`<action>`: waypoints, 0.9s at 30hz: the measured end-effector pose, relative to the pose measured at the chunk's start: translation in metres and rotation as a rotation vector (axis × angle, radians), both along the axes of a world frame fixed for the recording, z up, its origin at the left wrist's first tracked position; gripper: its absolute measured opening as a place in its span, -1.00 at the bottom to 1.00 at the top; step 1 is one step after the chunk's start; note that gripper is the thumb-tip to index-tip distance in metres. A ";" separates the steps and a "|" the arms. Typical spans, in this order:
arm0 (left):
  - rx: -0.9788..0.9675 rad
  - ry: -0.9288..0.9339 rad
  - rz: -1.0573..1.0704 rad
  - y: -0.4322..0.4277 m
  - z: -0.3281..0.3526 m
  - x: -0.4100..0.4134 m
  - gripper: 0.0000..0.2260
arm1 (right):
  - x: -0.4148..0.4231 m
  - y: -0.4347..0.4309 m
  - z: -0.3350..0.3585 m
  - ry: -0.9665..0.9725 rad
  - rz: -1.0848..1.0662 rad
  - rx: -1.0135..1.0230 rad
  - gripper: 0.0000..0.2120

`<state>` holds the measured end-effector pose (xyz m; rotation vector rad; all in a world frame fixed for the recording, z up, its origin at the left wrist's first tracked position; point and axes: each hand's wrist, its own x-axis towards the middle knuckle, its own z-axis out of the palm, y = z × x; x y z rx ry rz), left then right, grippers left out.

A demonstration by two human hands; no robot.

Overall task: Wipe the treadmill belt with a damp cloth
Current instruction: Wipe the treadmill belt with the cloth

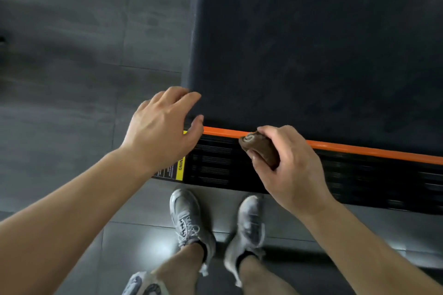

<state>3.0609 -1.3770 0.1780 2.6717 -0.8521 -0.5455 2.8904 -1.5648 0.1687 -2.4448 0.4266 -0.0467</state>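
The belt (pixel 311 43) beyond the orange strip (pixel 359 149) is seen as a matt, finely grained dark sheet. The strip itself is rendered smooth and faintly glossy, plastic by the look. On its near side a ribbed black rail (pixel 215 165) is shown. At the strip a rolled brown cloth (pixel 260 148) is seen, soft and matt. The grey floor tiles (pixel 72 55) left of the strip are polished, and light is reflected in them.

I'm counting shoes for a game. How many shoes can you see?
2. The left shoe and the right shoe stand side by side on the grey floor, just short of the treadmill's black end cover. Neither is hidden.
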 end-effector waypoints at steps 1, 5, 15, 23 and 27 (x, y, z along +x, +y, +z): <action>0.004 0.001 -0.006 0.006 0.003 0.006 -0.58 | 0.006 0.008 0.003 0.000 0.008 -0.002 -0.61; 0.010 -0.016 -0.022 0.021 0.016 0.024 -0.58 | 0.025 0.035 0.011 -0.014 0.053 -0.006 -0.64; -0.003 0.033 -0.107 0.070 0.018 0.078 -0.54 | 0.076 0.105 0.005 -0.028 -0.041 -0.003 -0.69; 0.030 0.030 -0.438 0.116 0.018 0.149 -0.52 | 0.104 0.195 0.008 -0.015 -0.402 -0.021 -0.72; 0.059 0.039 -0.585 0.118 0.028 0.157 -0.54 | 0.100 0.234 0.018 0.006 -0.610 -0.013 -0.67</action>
